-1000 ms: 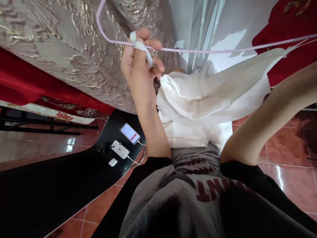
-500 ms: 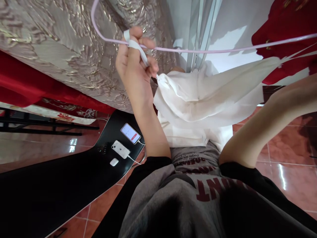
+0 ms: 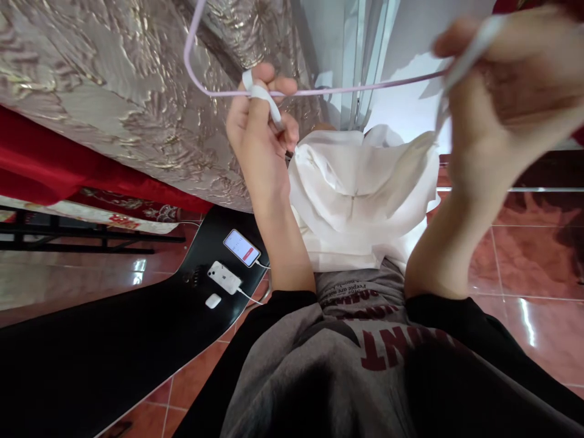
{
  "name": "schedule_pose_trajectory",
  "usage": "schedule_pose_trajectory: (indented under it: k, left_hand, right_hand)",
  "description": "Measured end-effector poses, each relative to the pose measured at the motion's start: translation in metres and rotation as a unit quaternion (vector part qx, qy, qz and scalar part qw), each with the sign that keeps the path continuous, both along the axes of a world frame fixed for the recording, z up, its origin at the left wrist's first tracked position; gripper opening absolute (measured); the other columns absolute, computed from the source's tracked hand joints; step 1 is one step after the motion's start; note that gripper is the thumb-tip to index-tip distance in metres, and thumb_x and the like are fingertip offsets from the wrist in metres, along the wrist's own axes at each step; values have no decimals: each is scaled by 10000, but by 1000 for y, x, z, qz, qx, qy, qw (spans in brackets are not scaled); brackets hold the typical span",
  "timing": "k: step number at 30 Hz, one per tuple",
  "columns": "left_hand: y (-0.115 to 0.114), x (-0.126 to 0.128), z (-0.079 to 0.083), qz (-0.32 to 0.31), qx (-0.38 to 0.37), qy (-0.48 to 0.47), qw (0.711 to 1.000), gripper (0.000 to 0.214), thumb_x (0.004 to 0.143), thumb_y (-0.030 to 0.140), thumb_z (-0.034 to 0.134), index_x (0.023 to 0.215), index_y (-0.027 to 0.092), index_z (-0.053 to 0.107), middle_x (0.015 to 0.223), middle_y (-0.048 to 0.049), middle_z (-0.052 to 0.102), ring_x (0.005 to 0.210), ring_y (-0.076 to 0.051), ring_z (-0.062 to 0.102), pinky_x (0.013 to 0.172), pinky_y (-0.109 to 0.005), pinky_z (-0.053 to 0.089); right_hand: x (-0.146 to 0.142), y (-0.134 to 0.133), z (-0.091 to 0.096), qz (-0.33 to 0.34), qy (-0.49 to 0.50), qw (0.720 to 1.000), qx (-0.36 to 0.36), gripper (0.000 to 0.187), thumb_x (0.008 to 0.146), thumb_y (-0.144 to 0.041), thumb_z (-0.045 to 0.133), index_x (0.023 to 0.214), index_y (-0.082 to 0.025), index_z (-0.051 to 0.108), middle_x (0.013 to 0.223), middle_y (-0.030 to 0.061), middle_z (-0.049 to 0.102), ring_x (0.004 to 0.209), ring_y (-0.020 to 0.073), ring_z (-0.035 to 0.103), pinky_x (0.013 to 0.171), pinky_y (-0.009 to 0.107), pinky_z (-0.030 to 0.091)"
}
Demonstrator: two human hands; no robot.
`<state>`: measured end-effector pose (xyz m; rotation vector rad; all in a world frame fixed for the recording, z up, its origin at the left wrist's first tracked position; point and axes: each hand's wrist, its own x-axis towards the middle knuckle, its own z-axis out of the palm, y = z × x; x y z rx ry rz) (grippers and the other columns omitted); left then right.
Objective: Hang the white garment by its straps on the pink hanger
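My left hand (image 3: 267,109) is closed around a thin lilac rod (image 3: 337,90) and a white ribbon (image 3: 268,103), which loops over the rod and across the fingers. Under the hands hangs white cloth (image 3: 360,188), gathered at its upper corners near each hand. At the upper right is my right hand (image 3: 497,91), blurred by motion. Its fingers are bent, with another white ribbon (image 3: 472,52) running across them toward the cloth's right corner. The rod bends upward left of my left hand, and its right end is hidden behind my right hand.
On a black bench (image 3: 137,328) at the left lie a lit phone (image 3: 241,247), a white phone (image 3: 224,277) and a small white case (image 3: 213,300). Charging cables run from both phones. Shiny patterned fabric (image 3: 114,109) hangs beyond, with red cloth (image 3: 91,176) below it.
My right hand has come into view from the right, drawing the ribbon and cloth corner inward. The cloth hangs slacker. My left hand and the rod have shifted slightly right and down.
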<state>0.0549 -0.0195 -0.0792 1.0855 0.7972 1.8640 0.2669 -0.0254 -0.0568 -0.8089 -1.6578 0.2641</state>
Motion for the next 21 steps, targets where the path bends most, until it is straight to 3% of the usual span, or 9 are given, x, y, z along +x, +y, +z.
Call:
schedule_pose_trajectory:
  k: [4, 8, 12, 15, 18, 21]
  left_hand:
    - [-3, 1, 2, 7, -21, 43, 999, 253, 964, 47, 333, 887, 160, 547, 831, -15, 618, 431, -48, 431, 377, -177, 301]
    - [-5, -2, 0, 13, -14, 52, 998, 203, 963, 71, 368, 977, 158, 551, 924, -41, 655, 457, -55, 492, 398, -181, 340]
    - [-5, -22, -7, 135, 22, 33, 990, 167, 923, 101, 494, 1067, 141, 567, 1128, -88, 625, 633, -84, 618, 411, -153, 343]
    - [-7, -45, -6, 226, 56, 69, 970, 158, 896, 152, 557, 1037, 171, 625, 1128, -91, 635, 790, -151, 662, 431, -157, 341]
    - [-5, -57, 7, 239, 89, 124, 959, 128, 877, 149, 599, 973, 193, 672, 1051, -79, 667, 917, -219, 655, 585, -257, 480]
    - [6, -58, 26, 186, 112, 196, 956, 89, 873, 141, 618, 922, 160, 690, 917, -46, 674, 970, -238, 636, 824, -360, 530]
  right_hand:
    - [-20, 17, -3, -11, -89, 996, 2, 201, 851, -269, 525, 975, -223, 677, 950, -27, 661, 879, 113, 604, 877, 307, 480]
    - [-18, 27, -10, -21, -55, 998, 12, 226, 854, -324, 525, 993, -227, 674, 845, -15, 667, 793, 102, 602, 838, 309, 473]
    - [-16, 26, -15, 4, 3, 1000, 29, 259, 840, -311, 554, 1076, -240, 630, 930, -13, 666, 784, 99, 628, 826, 323, 482]
    - [-18, 25, -18, -14, 1, 1000, 24, 253, 840, -311, 555, 1077, -250, 620, 864, -26, 670, 812, 94, 620, 885, 327, 466]
    - [-19, 25, -19, -28, -1, 999, 29, 261, 846, -324, 544, 1083, -236, 608, 838, -20, 669, 802, 93, 609, 901, 330, 454]
    - [-21, 23, -20, -34, -4, 999, 39, 276, 843, -351, 541, 1080, -223, 600, 840, -8, 666, 759, 93, 590, 883, 333, 449]
